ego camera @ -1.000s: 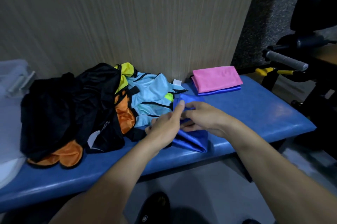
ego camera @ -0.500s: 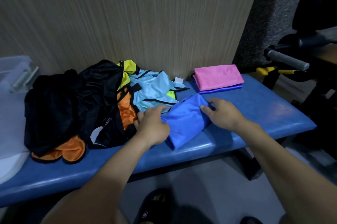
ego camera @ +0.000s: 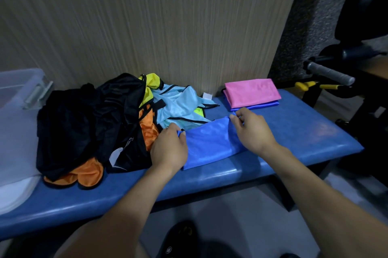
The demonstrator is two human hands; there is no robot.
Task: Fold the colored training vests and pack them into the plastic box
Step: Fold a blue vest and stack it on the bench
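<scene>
A folded blue vest (ego camera: 206, 144) lies on the blue padded bench (ego camera: 304, 132) between my hands. My left hand (ego camera: 169, 148) pinches its left far corner. My right hand (ego camera: 252, 129) pinches its right far corner with curled fingers. A folded pink vest (ego camera: 252, 91) sits on top of a folded blue one (ego camera: 262, 106) at the bench's far right. To the left is a loose heap: a black vest (ego camera: 84, 119), orange vests (ego camera: 84, 176), a light blue vest (ego camera: 180, 106) and a yellow vest (ego camera: 151, 83). The clear plastic box (ego camera: 16, 94) stands at the far left.
A wood-grain wall panel (ego camera: 147, 16) runs behind the bench. Gym equipment with a grey-wrapped bar (ego camera: 329, 72) and yellow handles (ego camera: 310, 85) stands to the right. A dark shoe (ego camera: 180, 241) shows on the floor below the bench edge.
The bunched blue vest was spread flat into a folded rectangle. My hands moved apart, and each now pinches a far corner instead of lying on the cloth.
</scene>
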